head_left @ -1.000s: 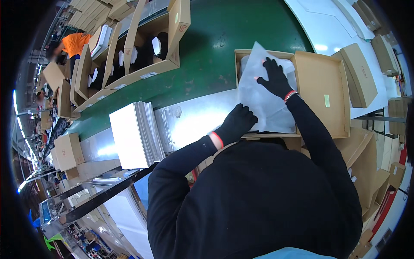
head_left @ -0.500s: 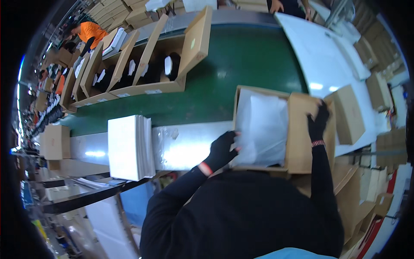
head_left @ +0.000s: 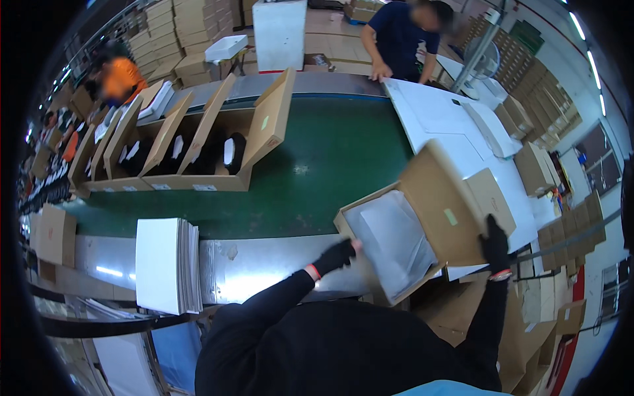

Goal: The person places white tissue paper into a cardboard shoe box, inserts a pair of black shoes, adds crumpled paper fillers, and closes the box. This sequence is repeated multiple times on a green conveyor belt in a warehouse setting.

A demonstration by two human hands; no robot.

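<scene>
An open cardboard box (head_left: pixel 347 223) sits turned at an angle on the near side of the bench, its hinged lid (head_left: pixel 441 204) standing up on the right. White tissue paper (head_left: pixel 389 241) covers whatever lies inside. My left hand (head_left: pixel 335 257), in a black glove with bare fingertips, is closed at the box's left wall, its fingers bent against the edge. On the other side, my right hand (head_left: pixel 494 245), also black-gloved, is closed on the outer edge of the lid; its fingertips are partly hidden.
A stack of white sheets (head_left: pixel 158 264) stands left on the metal edge (head_left: pixel 251 264). Open boxes (head_left: pixel 218 181) with dark contents line the green belt (head_left: pixel 317 145). Right is a white table (head_left: pixel 429 119) with a brown carton (head_left: pixel 490 198). Co-workers stand far left and across the belt.
The box has turned clockwise, and its lid has swung up from lying flat to upright. My right hand has moved onto the lid's edge. The view has tilted up, showing more background.
</scene>
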